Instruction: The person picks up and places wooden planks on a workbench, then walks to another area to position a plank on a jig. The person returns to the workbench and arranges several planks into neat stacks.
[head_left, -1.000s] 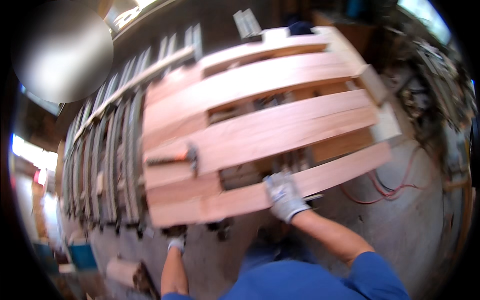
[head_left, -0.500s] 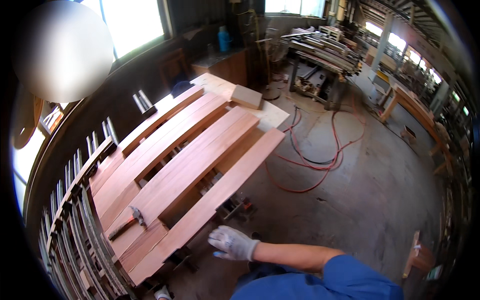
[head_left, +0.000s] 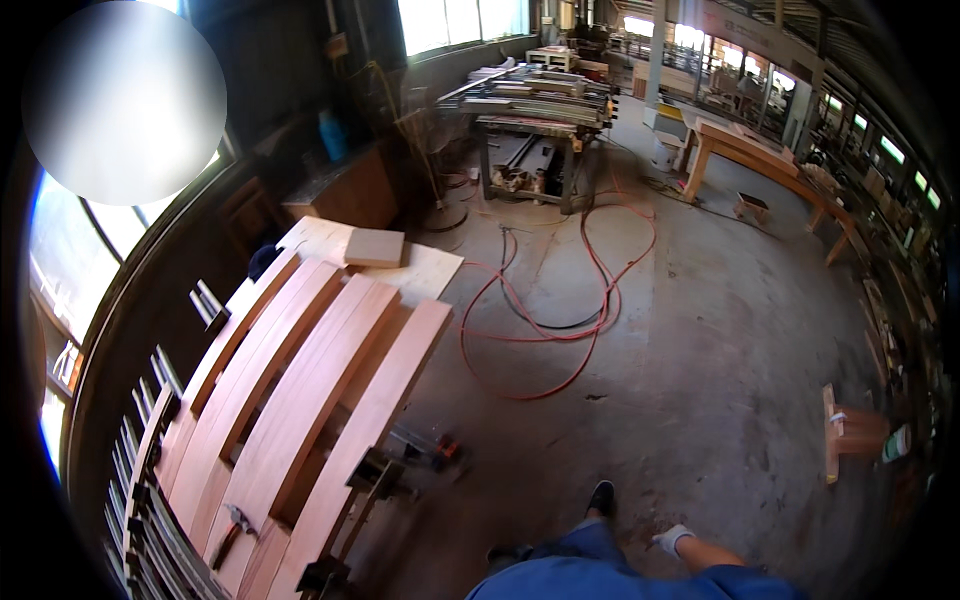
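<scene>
My right hand (head_left: pixel 674 541), in a pale work glove, hangs low beside my body at the bottom of the view. It looks empty, with its fingers loosely apart, though they show small. My left hand is out of sight. To my left lies a slatted wooden frame (head_left: pixel 318 372) of several long reddish boards, with gaps between them. A hammer (head_left: pixel 232 532) rests on its near end. Dark clamps (head_left: pixel 374 470) grip the frame's right edge. Neither hand touches the wood.
A pale board (head_left: pixel 432 272) with a wood block (head_left: pixel 375 248) on it sits at the frame's far end. Red hoses (head_left: pixel 600 310) loop across the floor. Farther off stand a loaded metal rack (head_left: pixel 530 125) and a wooden bench (head_left: pixel 750 150). A wooden stool-like piece (head_left: pixel 858 432) is at right.
My view has swung to the right, so the frame now sits farther left. My right hand has drawn back from beside the frame's edge to low at my side.
</scene>
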